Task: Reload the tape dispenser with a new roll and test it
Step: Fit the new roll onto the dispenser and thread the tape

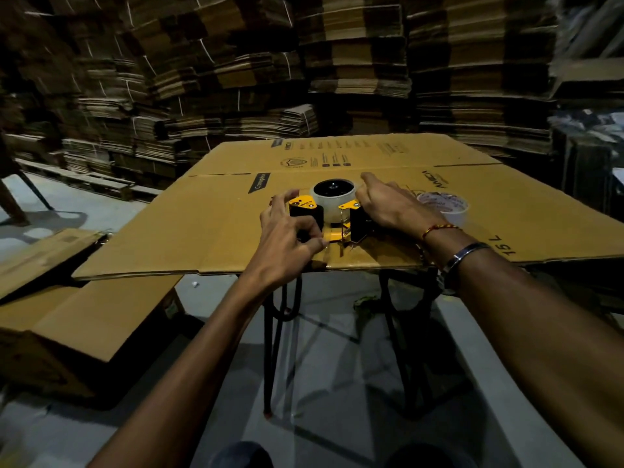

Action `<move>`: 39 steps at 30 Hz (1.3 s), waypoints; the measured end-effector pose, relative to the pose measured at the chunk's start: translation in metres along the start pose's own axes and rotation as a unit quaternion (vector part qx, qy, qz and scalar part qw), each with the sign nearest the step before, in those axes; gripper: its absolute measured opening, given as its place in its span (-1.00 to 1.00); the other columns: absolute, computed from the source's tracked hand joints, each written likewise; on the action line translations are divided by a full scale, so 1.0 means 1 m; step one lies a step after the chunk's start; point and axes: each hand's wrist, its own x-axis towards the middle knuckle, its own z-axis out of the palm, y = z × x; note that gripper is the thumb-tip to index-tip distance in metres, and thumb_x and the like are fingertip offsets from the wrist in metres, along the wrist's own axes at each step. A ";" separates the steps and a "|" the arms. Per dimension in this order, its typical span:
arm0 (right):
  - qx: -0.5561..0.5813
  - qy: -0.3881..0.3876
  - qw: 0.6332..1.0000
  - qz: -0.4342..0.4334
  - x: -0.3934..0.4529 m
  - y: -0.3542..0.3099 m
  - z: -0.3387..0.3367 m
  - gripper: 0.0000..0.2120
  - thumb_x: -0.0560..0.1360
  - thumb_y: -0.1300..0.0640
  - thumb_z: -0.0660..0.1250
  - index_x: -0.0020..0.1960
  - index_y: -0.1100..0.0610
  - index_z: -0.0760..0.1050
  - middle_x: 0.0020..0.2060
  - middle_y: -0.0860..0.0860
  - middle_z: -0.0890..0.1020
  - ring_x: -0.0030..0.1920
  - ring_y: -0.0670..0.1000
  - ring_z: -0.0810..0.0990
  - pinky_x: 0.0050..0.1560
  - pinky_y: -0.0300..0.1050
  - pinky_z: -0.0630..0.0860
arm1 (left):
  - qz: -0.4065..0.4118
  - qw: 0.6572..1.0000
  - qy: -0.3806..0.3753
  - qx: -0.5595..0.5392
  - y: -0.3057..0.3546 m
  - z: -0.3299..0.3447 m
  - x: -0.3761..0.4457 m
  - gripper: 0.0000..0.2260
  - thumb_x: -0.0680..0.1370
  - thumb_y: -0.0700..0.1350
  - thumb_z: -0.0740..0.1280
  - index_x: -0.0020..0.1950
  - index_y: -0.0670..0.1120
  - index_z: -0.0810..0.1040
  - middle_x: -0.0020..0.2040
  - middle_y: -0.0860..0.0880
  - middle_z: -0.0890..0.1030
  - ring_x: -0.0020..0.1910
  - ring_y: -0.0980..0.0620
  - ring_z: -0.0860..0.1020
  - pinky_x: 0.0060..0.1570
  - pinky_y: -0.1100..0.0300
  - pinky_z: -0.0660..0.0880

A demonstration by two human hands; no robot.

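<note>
I see tape dispenser [324, 217] on cardboard sheet [202, 231], roll of tape [332, 197] seated in it. Left hand [287, 238] grasps dispenser's near end; right hand [388, 207] grasps its right side. Spare roll [445, 207] beside right hand.

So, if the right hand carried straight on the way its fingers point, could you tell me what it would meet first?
The right hand points forward and left, fingertips already at the white tape roll on the yellow-and-black tape dispenser, so probably that roll; depth is unclear.

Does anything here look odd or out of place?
Mildly: the cardboard sheet used as a tabletop overhangs its stand at the near left. The tape dispenser and spare tape roll look undamaged.
</note>
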 end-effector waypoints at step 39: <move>0.000 -0.023 0.996 -0.090 0.002 0.009 -0.005 -0.51 0.69 -0.11 -0.09 0.56 0.06 0.14 0.32 0.25 0.46 0.09 0.12 0.44 0.08 0.07 0.44 | 0.051 0.990 -0.115 0.066 -0.062 -0.055 0.057 -0.97 0.57 -0.15 0.36 -0.06 -0.09 0.57 0.48 -0.05 0.38 0.41 0.03 0.34 0.32 0.01 0.37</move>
